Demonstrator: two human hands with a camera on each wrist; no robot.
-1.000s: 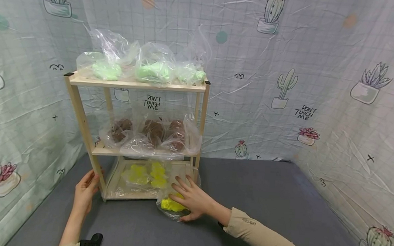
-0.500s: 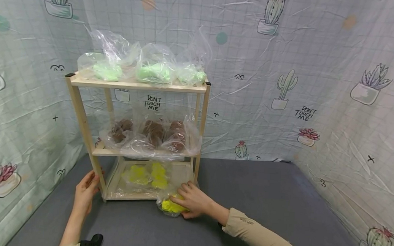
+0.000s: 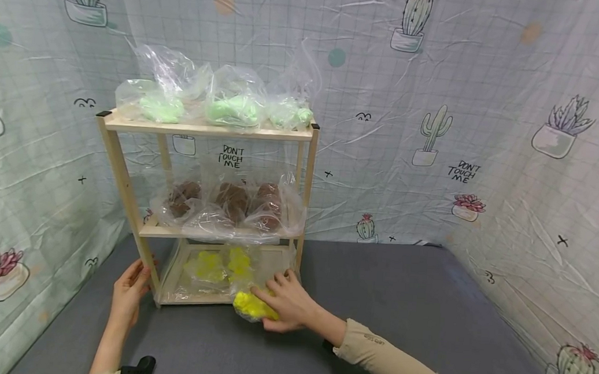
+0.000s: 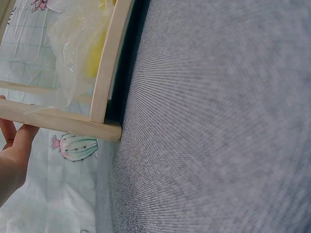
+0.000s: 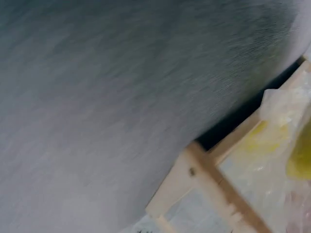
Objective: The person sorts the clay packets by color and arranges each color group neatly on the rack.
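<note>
A three-tier wooden shelf [image 3: 211, 130] stands on the dark table. My left hand [image 3: 129, 291] holds its front left post low down; in the left wrist view the fingers [image 4: 24, 136] are at that post. My right hand [image 3: 288, 302] grips a clear plastic bag of bright yellow lumps [image 3: 253, 306] by its right side, at the front edge of the bottom tier. Two more bags with yellow contents, a left one [image 3: 209, 266] and a right one [image 3: 240, 262], lie on that tier. The right wrist view shows the shelf post [image 5: 214, 179] and yellow contents, without the hand.
On the middle tier sit clear bags of brown round lumps [image 3: 233, 200]. The top tier bears clear bags of pale green lumps [image 3: 234, 110], their loose ends standing up. A patterned cloth [image 3: 369, 87] hangs behind and at both sides. Grey fabric [image 3: 375, 296] covers the table.
My right hand was spread over the yellow bag; its fingers have closed on it. The bag has moved slightly left and up, against the bottom tier's front edge. My left hand stays put.
</note>
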